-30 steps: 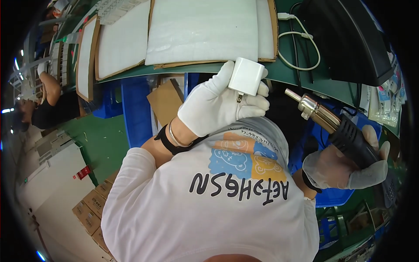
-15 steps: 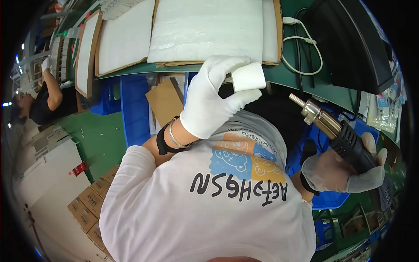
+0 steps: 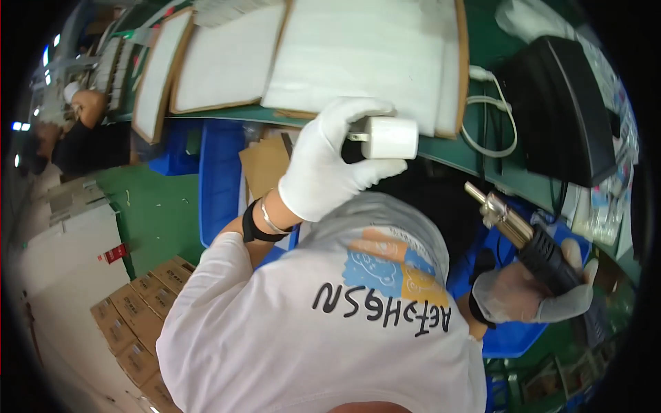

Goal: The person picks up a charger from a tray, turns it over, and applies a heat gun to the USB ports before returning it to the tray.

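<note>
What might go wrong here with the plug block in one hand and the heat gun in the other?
The left hand pinches the white charger block only at the fingertips, in mid-air, so it could slip and drop. The right hand aims the heat gun up toward that glove; if it is hot, glove or plastic might scorch.

factory assembly floor: green workbench with foam-lined trays, blue bins, stacked cartons, another worker at the line.

Charger in left hand, heat gun in right hand, trays on bench behind
</note>
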Demonstrator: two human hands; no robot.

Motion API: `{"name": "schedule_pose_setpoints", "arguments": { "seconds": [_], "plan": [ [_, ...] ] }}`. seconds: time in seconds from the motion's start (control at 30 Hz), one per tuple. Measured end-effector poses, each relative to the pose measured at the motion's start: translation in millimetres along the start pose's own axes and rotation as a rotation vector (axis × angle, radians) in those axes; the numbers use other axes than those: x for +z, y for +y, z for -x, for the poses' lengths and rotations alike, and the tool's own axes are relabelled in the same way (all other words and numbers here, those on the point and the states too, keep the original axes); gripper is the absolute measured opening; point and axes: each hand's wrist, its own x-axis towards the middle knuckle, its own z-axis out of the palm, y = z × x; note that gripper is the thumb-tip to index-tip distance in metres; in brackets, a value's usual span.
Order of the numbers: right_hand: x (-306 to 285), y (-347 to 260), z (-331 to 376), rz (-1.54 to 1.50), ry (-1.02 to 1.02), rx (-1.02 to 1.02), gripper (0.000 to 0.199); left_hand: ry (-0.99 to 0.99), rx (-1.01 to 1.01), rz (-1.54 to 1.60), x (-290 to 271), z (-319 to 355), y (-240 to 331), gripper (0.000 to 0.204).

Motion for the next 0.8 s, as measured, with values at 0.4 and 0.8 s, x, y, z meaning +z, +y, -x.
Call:
{"name": "schedule_pose_setpoints", "arguments": {
  "seconds": [0.4, 0.8],
  "plan": [
    [12, -16, -12, 0.291, -0.25, -0.368, 0.049, 0.353, -0.036, -1.099, -303, -129, -108, 0.048],
    [-2, -2, -8, 0.086, -0.205, -0.187, 0.046, 0.095, 0.185, -1.166, -322, -175, -147, 0.048]
  ]
}}
